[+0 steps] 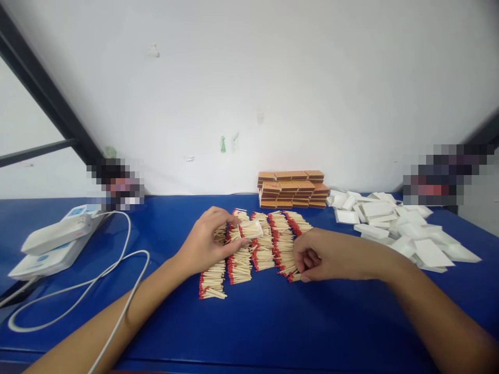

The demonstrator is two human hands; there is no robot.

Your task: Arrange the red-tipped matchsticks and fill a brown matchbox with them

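Note:
My left hand (212, 239) grips a small white matchbox tray (255, 229) between thumb and fingers, above the rows of matches. Some red-tipped matches lie inside that tray. Rows of loose matches (263, 253) with red heads cover the middle of the blue table. At the front end of the rightmost rows, my right hand (317, 254) is closed in a pinch, its fingertips on a few matches (295, 277). Part of the rightmost row is hidden behind this hand.
Stacked brown matchbox sleeves (292, 189) stand against the wall. A heap of white trays (393, 223) lies at the right. At the left, a white power strip (58, 244) and a loose white cable (128, 228) rest on the blue table (249, 327); the cable crosses my left forearm.

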